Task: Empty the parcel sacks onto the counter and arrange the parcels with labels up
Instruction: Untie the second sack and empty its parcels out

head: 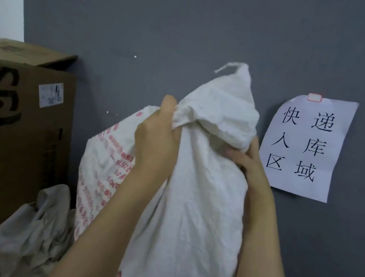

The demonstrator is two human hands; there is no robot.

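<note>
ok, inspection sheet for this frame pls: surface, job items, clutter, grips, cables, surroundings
Surface: nothing seen; the view below is blocked.
Job's things: white sack with red print, held upright, top bunched; no parcels seen.
Clutter: crumpled cloth at lower left, maybe an emptied bag; cardboard box with a label, beside it.
Grips: left hand grips the bunched top; right hand holds its right side, fingers partly hidden.
Cables: nothing seen.
Surroundings: grey wall; paper sign taped to it.
</note>
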